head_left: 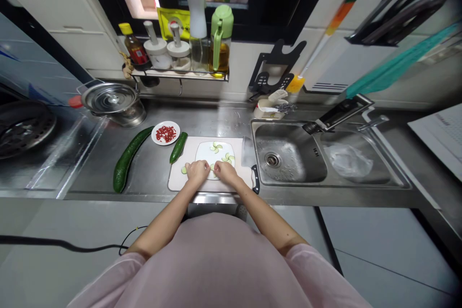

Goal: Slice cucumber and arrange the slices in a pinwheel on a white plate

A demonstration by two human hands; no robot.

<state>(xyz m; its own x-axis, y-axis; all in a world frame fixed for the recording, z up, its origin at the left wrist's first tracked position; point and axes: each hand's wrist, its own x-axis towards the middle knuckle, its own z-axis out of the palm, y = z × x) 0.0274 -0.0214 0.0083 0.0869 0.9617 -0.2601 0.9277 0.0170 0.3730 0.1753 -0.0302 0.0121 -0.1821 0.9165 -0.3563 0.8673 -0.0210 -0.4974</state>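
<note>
A white square plate [206, 153] lies on the pale cutting board [177, 182], with thin green-edged slices [216, 147] fanned out at its top and more slices [228, 158] at its right. My left hand [198, 172] is closed at the plate's lower left, its fingertips pinched; what they hold is too small to name. Close beside it, my right hand [224, 172] is closed too, fingertips at a pale green slice [212, 167] near the plate's lower edge. Another slice [184, 170] sits on the board left of my left hand.
A cleaver [255, 179] lies at the board's right edge, beside the sink [288, 154]. To the left are a short cucumber [178, 147], a small plate of red pieces [165, 133], a long cucumber [130, 160] and a steel pot [132, 114]. Bottles stand on a rack [180, 75] behind.
</note>
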